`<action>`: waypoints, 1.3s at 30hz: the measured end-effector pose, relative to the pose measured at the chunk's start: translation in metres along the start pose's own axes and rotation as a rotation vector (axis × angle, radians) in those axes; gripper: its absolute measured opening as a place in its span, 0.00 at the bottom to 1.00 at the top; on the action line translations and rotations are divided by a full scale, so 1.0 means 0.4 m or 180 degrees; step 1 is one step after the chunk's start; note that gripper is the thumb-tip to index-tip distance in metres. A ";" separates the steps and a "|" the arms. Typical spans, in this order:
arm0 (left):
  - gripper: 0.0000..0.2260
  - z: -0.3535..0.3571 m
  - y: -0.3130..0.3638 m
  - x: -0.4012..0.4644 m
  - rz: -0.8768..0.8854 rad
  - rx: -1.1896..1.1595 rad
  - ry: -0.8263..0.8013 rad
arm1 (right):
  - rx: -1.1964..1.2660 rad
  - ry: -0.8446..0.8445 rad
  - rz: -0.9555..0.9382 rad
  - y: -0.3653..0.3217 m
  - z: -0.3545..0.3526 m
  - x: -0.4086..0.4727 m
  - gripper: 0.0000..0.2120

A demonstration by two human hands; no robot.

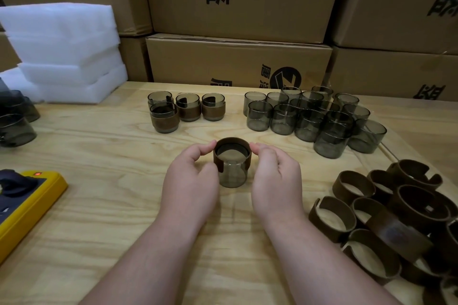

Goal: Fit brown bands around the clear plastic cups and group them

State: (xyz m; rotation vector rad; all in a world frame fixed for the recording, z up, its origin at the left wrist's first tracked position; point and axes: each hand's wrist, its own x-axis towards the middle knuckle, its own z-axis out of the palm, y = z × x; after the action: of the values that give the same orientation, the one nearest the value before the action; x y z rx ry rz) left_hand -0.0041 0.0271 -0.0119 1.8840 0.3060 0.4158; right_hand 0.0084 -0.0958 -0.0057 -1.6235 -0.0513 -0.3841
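My left hand point(190, 176) and right hand point(275, 178) pinch a brown band point(232, 150) from either side, fingers curled narrow on it, around the rim of a clear cup point(231, 176) standing on the wooden table point(99, 156) between my palms. Beyond my left fingertips stand four banded cups point(186, 110); beyond my right, the bare cups point(314, 116). Loose bands point(386, 215) lie right of my right hand.

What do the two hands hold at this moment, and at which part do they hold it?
Both hands pinch the brown band at the top of the cup: the left hand at its left edge, the right hand at its right edge.
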 end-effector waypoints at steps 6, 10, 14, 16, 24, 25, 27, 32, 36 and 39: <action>0.21 -0.004 0.008 -0.002 -0.0178 0.0032 -0.0054 | -0.0133 0.0012 0.0071 0.001 0.000 0.002 0.14; 0.20 -0.001 0.008 -0.003 -0.0232 0.0123 -0.0060 | -0.0237 -0.0010 0.0129 0.013 -0.003 0.006 0.17; 0.19 0.001 0.006 0.000 -0.0270 0.0220 -0.0049 | -0.0317 0.0021 0.0222 0.015 -0.003 0.013 0.16; 0.19 0.000 0.009 -0.001 -0.0258 0.0285 -0.0034 | -0.0316 0.0032 0.0258 0.017 -0.002 0.015 0.16; 0.18 0.002 0.004 0.002 -0.0246 0.0428 -0.0017 | -0.0468 0.0037 0.0415 0.036 0.002 0.022 0.19; 0.18 0.002 0.004 0.001 -0.0251 0.0447 -0.0023 | -0.0514 0.0045 0.0428 0.040 0.003 0.022 0.21; 0.17 0.002 0.003 0.002 -0.0267 0.0478 -0.0053 | -0.0613 0.0063 0.0425 0.044 0.004 0.022 0.24; 0.16 0.002 0.003 0.001 -0.0274 0.0522 -0.0008 | -0.0790 0.0057 0.0416 0.046 0.005 0.022 0.26; 0.15 0.001 0.013 -0.011 -0.0043 0.0504 0.0109 | -0.1007 0.0061 0.0307 0.045 0.008 0.012 0.19; 0.19 -0.004 0.020 -0.015 -0.0072 0.0442 0.0121 | -0.1298 0.0066 0.0190 0.043 0.013 0.010 0.18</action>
State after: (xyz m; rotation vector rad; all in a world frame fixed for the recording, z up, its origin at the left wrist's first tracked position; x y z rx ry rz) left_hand -0.0102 0.0233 -0.0046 2.0080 0.3899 0.4248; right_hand 0.0177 -0.0933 -0.0213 -2.0174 0.0973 -0.3818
